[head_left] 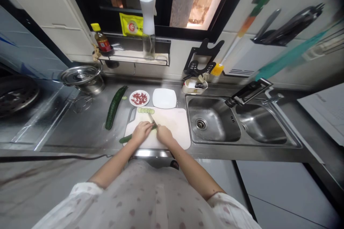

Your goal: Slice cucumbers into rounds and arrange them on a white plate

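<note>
My left hand [142, 132] is closed over a cucumber [125, 139] that lies slantwise on a white cutting board [177, 125]. Its far end is under my fingers. In my right hand [164, 135] is the handle of a knife [152, 118], its blade pointing away from me at the cucumber's cut end. Several round cucumber slices [146, 110] lie in a row along the board's far edge. Left of the board rests a whole dark green cucumber [116, 107], with a small cut piece [124, 97] beside it.
Behind the board stand a plate of chopped red pieces [139, 98] and a bare white square plate [164, 98]. A double sink [212, 120] is on the right. A lidded steel pot [83, 78] sits at the back left, below a shelf [129, 57] with bottles.
</note>
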A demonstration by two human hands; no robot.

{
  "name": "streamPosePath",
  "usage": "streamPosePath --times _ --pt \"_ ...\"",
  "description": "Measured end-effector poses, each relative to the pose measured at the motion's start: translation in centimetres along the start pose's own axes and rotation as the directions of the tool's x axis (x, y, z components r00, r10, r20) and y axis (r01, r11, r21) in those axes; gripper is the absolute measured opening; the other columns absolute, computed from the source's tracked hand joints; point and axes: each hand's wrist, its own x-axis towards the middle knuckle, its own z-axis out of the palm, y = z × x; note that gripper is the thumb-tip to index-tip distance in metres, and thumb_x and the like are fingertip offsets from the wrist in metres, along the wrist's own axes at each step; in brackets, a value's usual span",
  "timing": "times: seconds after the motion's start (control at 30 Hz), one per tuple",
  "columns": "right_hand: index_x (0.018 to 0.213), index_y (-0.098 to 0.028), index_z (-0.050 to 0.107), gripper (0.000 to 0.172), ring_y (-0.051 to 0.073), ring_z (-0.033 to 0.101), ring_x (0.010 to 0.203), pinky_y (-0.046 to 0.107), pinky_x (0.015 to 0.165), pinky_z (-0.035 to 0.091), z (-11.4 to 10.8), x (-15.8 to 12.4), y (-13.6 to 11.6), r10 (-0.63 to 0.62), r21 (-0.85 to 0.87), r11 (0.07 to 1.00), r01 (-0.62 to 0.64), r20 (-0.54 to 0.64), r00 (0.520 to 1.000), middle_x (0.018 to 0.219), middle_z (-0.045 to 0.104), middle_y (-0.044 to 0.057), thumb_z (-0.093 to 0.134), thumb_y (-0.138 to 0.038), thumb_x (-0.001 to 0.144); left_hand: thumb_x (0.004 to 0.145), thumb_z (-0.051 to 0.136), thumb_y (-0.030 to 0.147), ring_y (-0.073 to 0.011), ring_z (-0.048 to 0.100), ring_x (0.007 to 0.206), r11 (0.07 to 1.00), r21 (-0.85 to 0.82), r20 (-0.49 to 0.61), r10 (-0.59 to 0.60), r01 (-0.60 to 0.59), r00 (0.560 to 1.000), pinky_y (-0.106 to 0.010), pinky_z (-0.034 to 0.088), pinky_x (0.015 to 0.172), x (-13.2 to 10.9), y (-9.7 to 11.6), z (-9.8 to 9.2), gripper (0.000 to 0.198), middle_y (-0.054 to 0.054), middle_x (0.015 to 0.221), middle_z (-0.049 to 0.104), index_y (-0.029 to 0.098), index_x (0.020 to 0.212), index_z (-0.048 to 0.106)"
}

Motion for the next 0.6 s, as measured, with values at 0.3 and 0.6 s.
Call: streamPosePath --times 0.3,0.6 --pt "0.122 -0.012 0.053 0.035 0.02 0.062 0.105 0.027 0.087 0.045 -0.2 0.7 -0.5 -0.009 0.026 1.0 0.009 -0.008 1.0 0.106 0.066 0.016 0.034 -0.011 0.093 0.093 0.05 0.027 -0.0188 0.056 0.09 1.0 0.008 0.025 -0.001 0.001 1.0 -0.032 0.046 0.083 0.1 0.0 -0.2 0.026 -0.006 0.098 0.066 0.024 0.111 0.068" --pt "0.119 -0.012 0.053 0.031 0.02 0.063 0.101 0.029 0.087 0.046 0.6 -1.8 0.6 0.038 -0.052 0.998 -0.035 0.055 0.998 0.104 0.067 0.016 0.039 -0.012 0.092 0.094 0.049 0.028 -0.0182 0.056 0.091 1.0 -0.002 0.025 -0.019 0.019 1.0 -0.032 0.045 0.084 0.1 0.2 -0.3 0.025 -0.005 0.098 0.066 0.023 0.109 0.069"
